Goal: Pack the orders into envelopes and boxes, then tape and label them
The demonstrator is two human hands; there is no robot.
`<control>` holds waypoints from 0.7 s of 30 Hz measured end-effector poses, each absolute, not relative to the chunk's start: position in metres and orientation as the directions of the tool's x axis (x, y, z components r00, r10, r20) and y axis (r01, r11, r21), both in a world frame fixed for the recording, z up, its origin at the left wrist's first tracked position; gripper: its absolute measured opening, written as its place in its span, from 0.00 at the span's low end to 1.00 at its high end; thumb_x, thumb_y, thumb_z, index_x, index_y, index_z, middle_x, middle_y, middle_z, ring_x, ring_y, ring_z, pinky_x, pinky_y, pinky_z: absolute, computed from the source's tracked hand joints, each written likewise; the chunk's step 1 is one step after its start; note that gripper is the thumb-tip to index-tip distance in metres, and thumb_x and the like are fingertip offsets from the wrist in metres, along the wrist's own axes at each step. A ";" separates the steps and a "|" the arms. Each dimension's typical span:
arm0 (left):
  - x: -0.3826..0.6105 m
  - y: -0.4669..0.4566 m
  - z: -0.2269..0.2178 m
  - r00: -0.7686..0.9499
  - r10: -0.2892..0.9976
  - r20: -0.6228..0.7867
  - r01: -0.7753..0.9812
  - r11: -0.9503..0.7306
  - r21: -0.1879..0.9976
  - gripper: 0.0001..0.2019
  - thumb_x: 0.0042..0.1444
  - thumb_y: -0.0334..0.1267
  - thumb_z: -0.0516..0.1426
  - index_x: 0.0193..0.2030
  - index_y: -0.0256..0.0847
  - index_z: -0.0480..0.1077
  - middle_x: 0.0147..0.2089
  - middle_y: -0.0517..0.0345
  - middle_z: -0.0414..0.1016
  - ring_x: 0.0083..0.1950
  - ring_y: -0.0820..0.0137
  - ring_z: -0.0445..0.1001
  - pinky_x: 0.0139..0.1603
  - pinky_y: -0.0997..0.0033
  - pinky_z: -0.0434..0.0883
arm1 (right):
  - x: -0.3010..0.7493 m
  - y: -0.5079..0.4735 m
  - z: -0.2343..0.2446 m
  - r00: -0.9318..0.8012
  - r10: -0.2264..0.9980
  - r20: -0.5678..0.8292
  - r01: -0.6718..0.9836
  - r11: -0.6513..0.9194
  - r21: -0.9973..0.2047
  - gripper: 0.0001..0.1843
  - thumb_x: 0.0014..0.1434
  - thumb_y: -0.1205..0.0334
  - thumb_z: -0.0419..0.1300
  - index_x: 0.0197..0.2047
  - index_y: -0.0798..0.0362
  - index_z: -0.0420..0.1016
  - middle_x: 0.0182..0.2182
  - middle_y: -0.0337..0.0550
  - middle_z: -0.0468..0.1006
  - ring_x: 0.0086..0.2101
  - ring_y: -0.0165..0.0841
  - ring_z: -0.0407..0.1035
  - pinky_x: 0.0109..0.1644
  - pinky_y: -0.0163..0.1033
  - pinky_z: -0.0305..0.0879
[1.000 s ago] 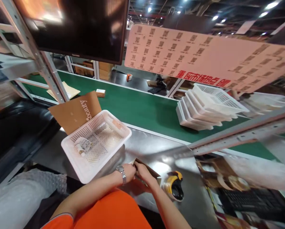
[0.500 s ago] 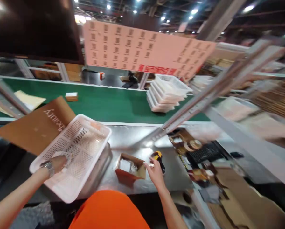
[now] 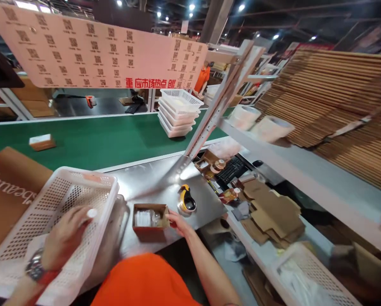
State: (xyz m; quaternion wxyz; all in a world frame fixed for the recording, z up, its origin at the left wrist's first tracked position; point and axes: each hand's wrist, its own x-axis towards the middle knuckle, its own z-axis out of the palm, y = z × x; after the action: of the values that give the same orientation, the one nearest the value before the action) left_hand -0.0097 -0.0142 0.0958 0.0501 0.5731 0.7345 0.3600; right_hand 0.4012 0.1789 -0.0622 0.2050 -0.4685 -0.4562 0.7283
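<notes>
Left hand [image 3: 64,240]: fingers [image 3: 69,225] are spread over the mesh of a white plastic basket [image 3: 82,175], which is seen at 9 o'clock from an open cardboard box [image 3: 149,221]. Right hand [image 3: 181,225]: fingers [image 3: 173,218] are held together against the box's wall. A tape dispenser [image 3: 186,200] is placed at 2 o'clock from the box on the steel table [image 3: 152,178].

ceiling spots [image 3: 192,7], glare on steel bench [image 3: 158,182], warped blurred edges
</notes>
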 end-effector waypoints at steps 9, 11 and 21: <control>0.197 0.110 0.011 -0.029 0.965 -0.262 0.634 0.220 0.741 0.24 0.67 0.31 0.56 0.69 0.42 0.69 0.60 0.44 0.85 0.60 0.59 0.84 0.64 0.58 0.77 | 0.394 0.175 -0.080 -0.586 0.605 -0.540 0.055 -0.635 -0.771 0.46 0.47 0.41 0.80 0.69 0.37 0.77 0.62 0.41 0.85 0.59 0.45 0.79 0.64 0.50 0.71; 0.200 0.124 -0.001 -0.075 0.934 -0.349 0.664 0.308 0.681 0.20 0.67 0.31 0.59 0.65 0.41 0.69 0.53 0.46 0.88 0.54 0.60 0.86 0.58 0.61 0.77 | 0.395 0.177 -0.082 -0.597 0.586 -0.548 0.074 -0.640 -0.765 0.48 0.47 0.41 0.80 0.69 0.37 0.75 0.63 0.41 0.84 0.59 0.45 0.79 0.64 0.50 0.69; 0.211 0.115 -0.017 -0.113 0.890 -0.442 0.724 0.379 0.577 0.30 0.67 0.28 0.58 0.73 0.39 0.54 0.54 0.43 0.88 0.57 0.60 0.87 0.54 0.68 0.74 | 0.394 0.183 -0.072 -0.610 0.565 -0.556 0.136 -0.616 -0.776 0.50 0.44 0.40 0.80 0.68 0.40 0.71 0.66 0.46 0.77 0.64 0.45 0.73 0.61 0.47 0.68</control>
State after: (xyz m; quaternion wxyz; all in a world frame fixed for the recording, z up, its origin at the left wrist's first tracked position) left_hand 0.2107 0.1153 -0.0169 0.3803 0.5465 0.7381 0.1091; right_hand 0.3945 0.1832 -0.0715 0.1352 -0.4207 -0.4165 0.7945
